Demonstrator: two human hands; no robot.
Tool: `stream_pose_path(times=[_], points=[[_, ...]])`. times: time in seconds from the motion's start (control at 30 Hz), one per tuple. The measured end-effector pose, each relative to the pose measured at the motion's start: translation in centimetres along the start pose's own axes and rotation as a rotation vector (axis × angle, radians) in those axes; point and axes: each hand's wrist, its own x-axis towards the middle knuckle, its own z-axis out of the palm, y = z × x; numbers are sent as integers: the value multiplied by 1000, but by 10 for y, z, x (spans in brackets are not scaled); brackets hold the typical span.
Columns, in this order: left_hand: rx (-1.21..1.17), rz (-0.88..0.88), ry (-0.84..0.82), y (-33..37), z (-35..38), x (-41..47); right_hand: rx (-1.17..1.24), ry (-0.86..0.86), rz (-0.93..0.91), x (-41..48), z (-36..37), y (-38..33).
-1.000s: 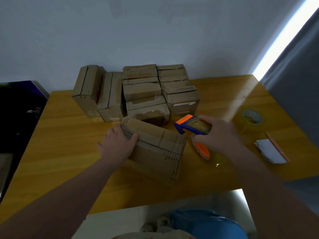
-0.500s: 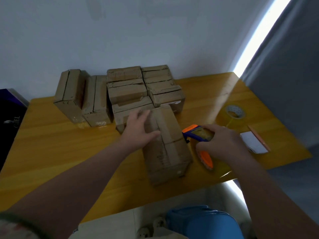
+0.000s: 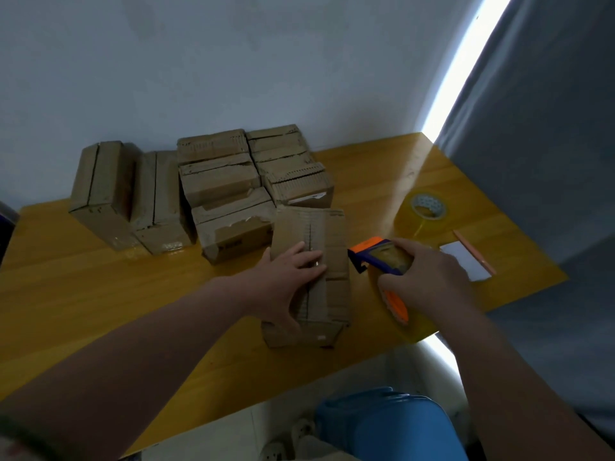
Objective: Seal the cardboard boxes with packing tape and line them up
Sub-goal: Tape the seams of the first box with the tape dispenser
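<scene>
A worn cardboard box (image 3: 327, 234) lies lengthwise on the wooden table (image 3: 83, 294), its open centre seam facing up. My left hand (image 3: 288, 277) rests flat on its top, fingers spread over the seam and thumb down the near left side. Just right of the box, my right hand (image 3: 429, 277) grips a blue and orange tape dispenser (image 3: 379, 257) whose front end almost touches the box's right edge. Several more cardboard boxes (image 3: 219, 181) stand grouped against the wall behind.
A spare roll of clear tape (image 3: 424, 209) sits at the right of the table, with a white card (image 3: 466, 262) and a thin orange stick (image 3: 474, 251) near it. A blue object (image 3: 386, 424) is on the floor below the table's near edge.
The box has been turned from lying across to pointing away from me, seam up. My left hand shifted from its left end to its top. The dispenser stayed beside it.
</scene>
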Motion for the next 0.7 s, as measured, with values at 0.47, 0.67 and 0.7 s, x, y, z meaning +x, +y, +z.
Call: stream_pose_path(times=[0.47,0.67,0.7], points=[[-983,-316,603,11,-30,-6,461,-68,-304,-11,-31,6],[-1898,-367,197,10,-44,-18,512,-162,-447,-20,-25,-4],[-1917,-360,211,11,-43,-20,516,-171,-462,-20,-26,-4]])
